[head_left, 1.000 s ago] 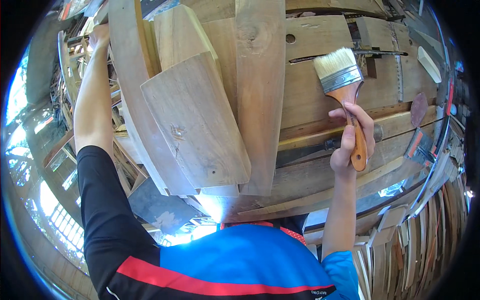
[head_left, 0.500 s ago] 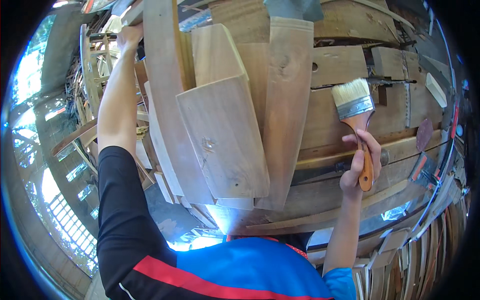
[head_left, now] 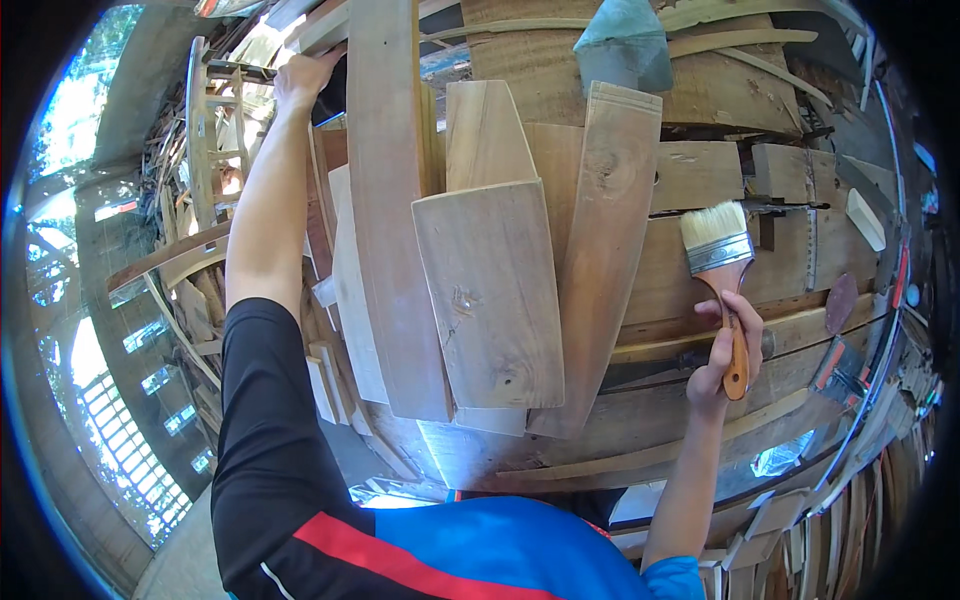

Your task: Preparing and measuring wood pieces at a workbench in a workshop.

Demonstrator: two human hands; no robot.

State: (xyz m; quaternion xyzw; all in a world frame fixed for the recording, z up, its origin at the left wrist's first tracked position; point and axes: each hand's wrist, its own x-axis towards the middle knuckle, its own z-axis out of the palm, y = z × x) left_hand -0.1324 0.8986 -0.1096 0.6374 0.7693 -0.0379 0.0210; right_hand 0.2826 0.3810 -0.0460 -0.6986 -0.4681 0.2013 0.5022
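My right hand (head_left: 728,340) is wrapped round the wooden handle of a wide flat paintbrush (head_left: 722,262), its pale bristles pointing away from me. Far off on the left, my left hand (head_left: 305,80) is closed beside a long board (head_left: 385,230); whatever its fingers hold is hard to make out, though a dark bar shows next to it. Between my arms lie several planed wooden boards, among them a short wide board (head_left: 490,300) on top and a longer knotted board (head_left: 610,240) to its right.
The boards rest on a wooden workbench (head_left: 690,400). A cloudy plastic bag (head_left: 625,50) sits beyond them. An oval maroon piece (head_left: 841,303) and a scraper-like tool (head_left: 840,372) lie at the right. A wooden ladder-like frame (head_left: 200,130) and scrap wood stand at the left.
My view has shifted, so the boards and bag appear farther right and lower. Both hands keep much the same place among the things, the right one still holding the paintbrush.
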